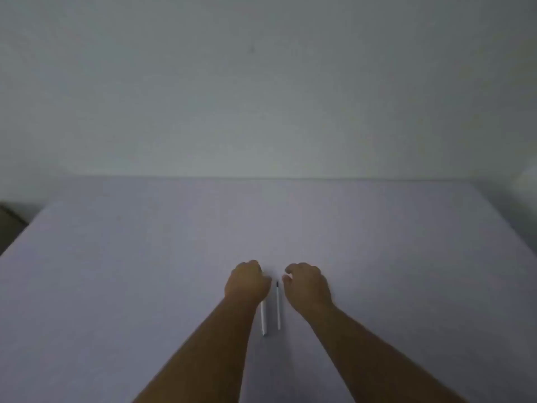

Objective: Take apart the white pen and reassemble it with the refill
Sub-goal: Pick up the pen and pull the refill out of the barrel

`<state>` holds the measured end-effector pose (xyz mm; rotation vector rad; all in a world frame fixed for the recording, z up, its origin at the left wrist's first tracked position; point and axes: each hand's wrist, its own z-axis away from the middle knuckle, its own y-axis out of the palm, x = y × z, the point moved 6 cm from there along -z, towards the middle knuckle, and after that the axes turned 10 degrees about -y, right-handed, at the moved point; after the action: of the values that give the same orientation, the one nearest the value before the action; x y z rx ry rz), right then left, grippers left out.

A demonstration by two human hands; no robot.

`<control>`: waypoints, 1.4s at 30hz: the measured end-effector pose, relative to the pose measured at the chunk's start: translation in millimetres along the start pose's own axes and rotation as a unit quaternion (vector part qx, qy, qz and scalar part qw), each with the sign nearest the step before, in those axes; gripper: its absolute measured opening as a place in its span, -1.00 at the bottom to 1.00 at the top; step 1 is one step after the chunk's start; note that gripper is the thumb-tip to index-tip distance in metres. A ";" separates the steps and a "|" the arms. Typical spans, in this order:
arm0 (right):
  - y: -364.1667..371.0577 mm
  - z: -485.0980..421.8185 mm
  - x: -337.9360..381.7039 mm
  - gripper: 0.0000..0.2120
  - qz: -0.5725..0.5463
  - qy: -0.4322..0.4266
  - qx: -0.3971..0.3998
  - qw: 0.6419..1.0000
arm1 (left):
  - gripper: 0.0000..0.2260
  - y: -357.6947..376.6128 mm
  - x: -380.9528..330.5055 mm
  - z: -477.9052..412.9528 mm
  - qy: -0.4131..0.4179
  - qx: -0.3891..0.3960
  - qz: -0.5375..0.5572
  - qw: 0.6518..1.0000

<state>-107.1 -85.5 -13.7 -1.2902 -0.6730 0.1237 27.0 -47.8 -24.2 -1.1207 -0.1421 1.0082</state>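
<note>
Left hand [247,282] curls over the white pen [263,318]; right hand [306,282] hovers half-open, empty, beside the slim refill [278,306].

white pen [263,319] far end hidden under left hand [247,282], whole view blurred

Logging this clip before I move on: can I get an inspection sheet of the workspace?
Surface: pale lilac table, plain, dimly lit.
Job's things: white pen and thinner refill, dark tip away, side by side, apart.
Clutter: nothing seen.
Hands: left hand curled over the pen's far end, grip unclear; right hand open beside the refill, contact unclear.
Cables: nothing seen.
Surroundings: bare grey wall; dark shape off the table's left edge, unclear.
</note>
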 end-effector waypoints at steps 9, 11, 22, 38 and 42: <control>32.3 3.6 -9.0 -0.74 -0.044 0.034 0.006 0.998 | -0.82 49.8 31.5 -5.7 -0.086 0.058 0.037 0.994; 35.3 2.7 -9.0 -0.75 -0.078 0.052 0.011 0.996 | -0.87 50.2 32.4 -6.3 -0.088 0.055 0.041 0.994; 28.2 -16.6 -3.0 -0.71 -0.339 0.192 -0.020 0.921 | -0.92 28.5 13.6 -0.2 0.055 0.038 0.108 0.992; 32.0 -5.0 -41.2 -0.68 -0.064 0.132 0.050 0.988 | -0.92 17.9 19.0 -5.4 0.029 0.043 0.130 0.990; 33.4 -4.2 -43.7 -0.69 -0.058 0.122 0.049 0.990 | -0.93 18.8 23.4 -5.7 0.015 0.045 0.140 0.989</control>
<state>-130.8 -98.6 -61.7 -1.1460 -0.5231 -0.0941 32.4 -33.4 -50.6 -1.0905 0.0870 1.2337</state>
